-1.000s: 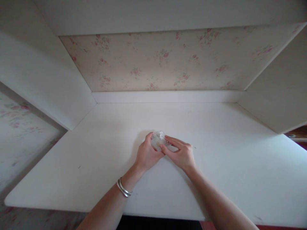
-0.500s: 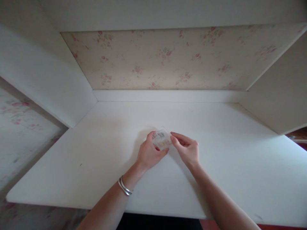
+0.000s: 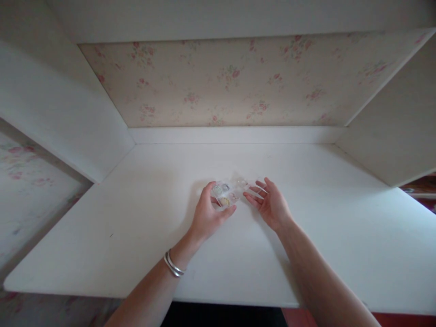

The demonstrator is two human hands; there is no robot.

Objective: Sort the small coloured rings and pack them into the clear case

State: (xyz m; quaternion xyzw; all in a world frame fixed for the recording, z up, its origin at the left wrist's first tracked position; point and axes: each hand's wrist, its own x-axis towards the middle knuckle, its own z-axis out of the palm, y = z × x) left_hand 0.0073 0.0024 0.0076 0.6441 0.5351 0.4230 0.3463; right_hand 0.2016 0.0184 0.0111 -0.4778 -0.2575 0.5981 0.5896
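Observation:
A small clear plastic box (image 3: 229, 203) with compartments is in my left hand (image 3: 208, 211), its thumb and fingers around the sides. Small items show inside, among them a yellow one (image 3: 225, 201) and a pale green one (image 3: 217, 189); what they are is too small to tell. The box's clear lid (image 3: 242, 182) is swung up to the right. My right hand (image 3: 270, 204) has thumb and fingers spread about the lid's edge, with fingers partly visible through the plastic. Both hands are just over the white desk (image 3: 153, 204).
White panels (image 3: 98, 127) enclose the desk on the left and right, and an overhead panel (image 3: 221, 20) juts out above. Floral wallpaper (image 3: 211, 86) covers the back. A small dark mark (image 3: 111, 235) is on the left of the desktop. Dark reddish items show past the right edge.
The box's lid has been opened to the right. My right hand has gone from a pinch at the box's edge to spread fingers around the lid. The left hand keeps hold of the box.

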